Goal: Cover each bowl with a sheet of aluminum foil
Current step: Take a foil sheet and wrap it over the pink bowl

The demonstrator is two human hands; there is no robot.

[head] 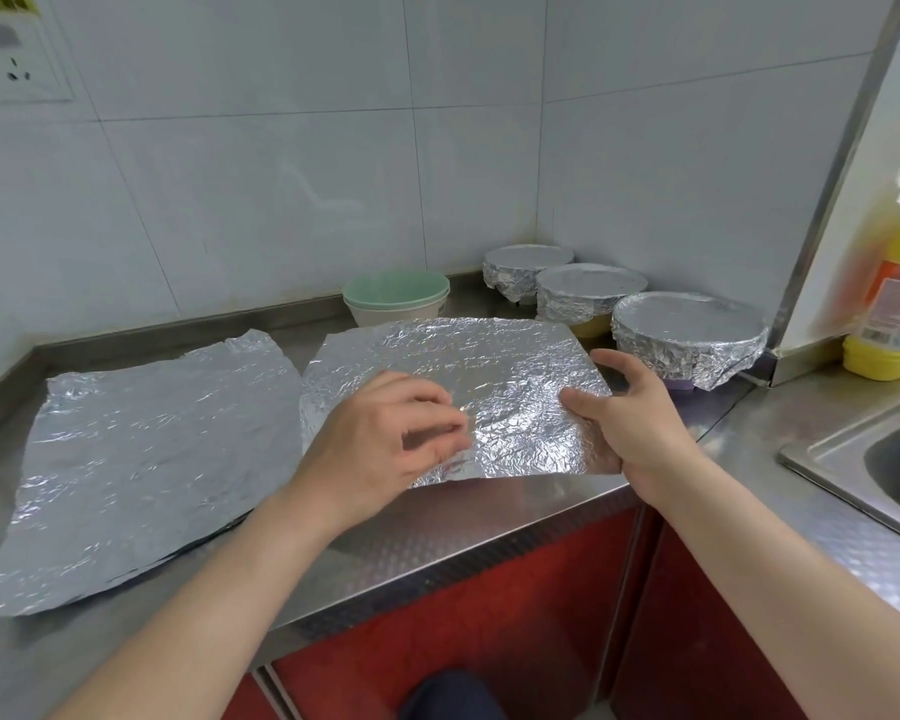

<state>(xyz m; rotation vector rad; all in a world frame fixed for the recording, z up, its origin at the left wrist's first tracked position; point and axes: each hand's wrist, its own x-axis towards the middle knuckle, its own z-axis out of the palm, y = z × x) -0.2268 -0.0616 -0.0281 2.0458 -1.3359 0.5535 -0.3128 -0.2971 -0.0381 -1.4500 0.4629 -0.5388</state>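
On counter (pixel 437 543): three covered bowls (pixel 689 324)

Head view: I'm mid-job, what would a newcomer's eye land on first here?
The crinkled foil sheet in the middle of the steel counter, held by both hands: left hand curled on top, right hand pinching its right edge. Next, the three foil-covered bowls lined up in the back right corner, and the stack of uncovered bowls by the wall behind the sheet.
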